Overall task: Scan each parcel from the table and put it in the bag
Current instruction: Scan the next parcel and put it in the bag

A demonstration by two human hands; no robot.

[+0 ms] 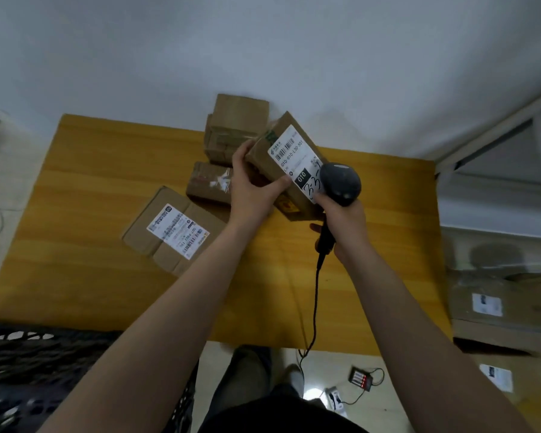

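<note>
My left hand (253, 185) grips a brown cardboard parcel (284, 157) with a white shipping label, held tilted above the yellow table (75, 245). My right hand (344, 226) grips a black corded barcode scanner (340, 184), its head right against the label's lower corner. Other parcels lie on the table: a flat one with a label (172, 231) at the left, a small taped one (207, 182) behind my left hand, and stacked boxes (235, 126) at the far edge. A dark mesh bag (28, 370) sits at the lower left.
The scanner cable (314, 304) hangs over the table's front edge to the floor. A battery charger (363, 378) lies on the floor. Larger cardboard boxes (506, 307) stand to the right of the table. A white wall is behind the table.
</note>
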